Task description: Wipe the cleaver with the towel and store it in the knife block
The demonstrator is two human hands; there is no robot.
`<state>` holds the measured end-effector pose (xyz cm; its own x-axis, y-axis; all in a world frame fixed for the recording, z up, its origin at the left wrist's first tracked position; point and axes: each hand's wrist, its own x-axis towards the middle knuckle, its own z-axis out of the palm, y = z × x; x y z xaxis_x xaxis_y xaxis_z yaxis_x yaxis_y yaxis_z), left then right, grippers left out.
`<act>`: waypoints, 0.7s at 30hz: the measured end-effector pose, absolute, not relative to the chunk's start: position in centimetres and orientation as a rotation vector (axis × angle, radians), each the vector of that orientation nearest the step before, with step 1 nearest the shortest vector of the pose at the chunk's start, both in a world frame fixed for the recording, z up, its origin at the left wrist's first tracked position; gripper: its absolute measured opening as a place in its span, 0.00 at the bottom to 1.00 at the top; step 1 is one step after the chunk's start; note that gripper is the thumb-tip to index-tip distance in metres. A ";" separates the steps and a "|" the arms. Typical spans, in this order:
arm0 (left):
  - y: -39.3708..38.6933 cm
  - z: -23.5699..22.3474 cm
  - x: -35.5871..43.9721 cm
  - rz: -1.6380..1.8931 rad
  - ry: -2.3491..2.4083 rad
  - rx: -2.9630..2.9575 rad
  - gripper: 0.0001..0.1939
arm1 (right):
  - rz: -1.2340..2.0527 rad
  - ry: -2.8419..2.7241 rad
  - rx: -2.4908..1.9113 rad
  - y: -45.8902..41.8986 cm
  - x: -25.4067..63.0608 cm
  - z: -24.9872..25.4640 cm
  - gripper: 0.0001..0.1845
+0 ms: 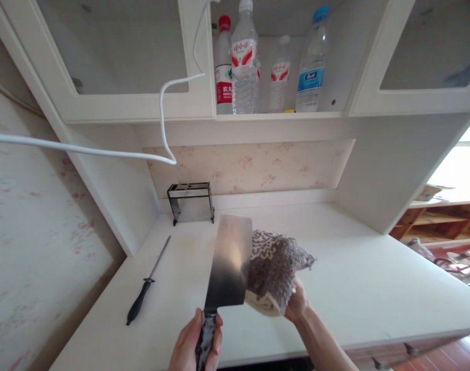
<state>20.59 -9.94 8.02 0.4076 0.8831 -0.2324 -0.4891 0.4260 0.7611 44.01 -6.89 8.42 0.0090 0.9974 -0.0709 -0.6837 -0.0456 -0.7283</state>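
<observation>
My left hand (194, 342) is wrapped round the black handle of a cleaver (229, 263), whose broad steel blade points up and away above the counter. In my right hand (296, 304) is a folded towel (275, 268), brown-grey with a pale scroll pattern; it is beside the blade's right edge, and I cannot tell whether they touch. Part of the right hand's fingers is hidden behind the cloth. To the left lies a honing steel (149, 283) with a black handle. Behind the blade stands a knife block (191, 202) with clear sides and dark slots.
The white counter (366, 268) runs across to the right. Above it, an open cabinet shelf (281, 116) holds several plastic bottles (244, 62). A white cable (115, 153) hangs across the upper left. Wooden shelves (443, 221) stand at far right.
</observation>
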 end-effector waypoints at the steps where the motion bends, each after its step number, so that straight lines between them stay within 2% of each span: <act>1: -9.9 8.0 21.2 0.933 0.716 0.625 0.28 | 1.563 -0.615 -0.688 -7.7 42.9 8.5 0.19; 3: -10.0 7.7 22.1 0.915 0.800 0.622 0.28 | 1.667 -0.654 -0.679 -9.0 40.8 8.9 0.23; 5: -10.1 7.0 22.3 0.920 0.895 0.661 0.27 | 1.637 -0.677 -0.721 -9.7 39.1 9.6 0.28; 11: -9.9 5.4 21.0 1.051 1.010 0.771 0.18 | 1.526 -0.586 -0.859 -10.2 38.2 10.5 0.29; 17: -9.8 5.0 20.2 1.138 1.044 0.854 0.21 | 1.500 -0.526 -0.888 -10.0 38.0 9.9 0.32; 21: -10.4 5.5 21.1 1.099 1.049 0.875 0.24 | 1.500 -0.540 -0.886 -9.9 37.8 9.8 0.29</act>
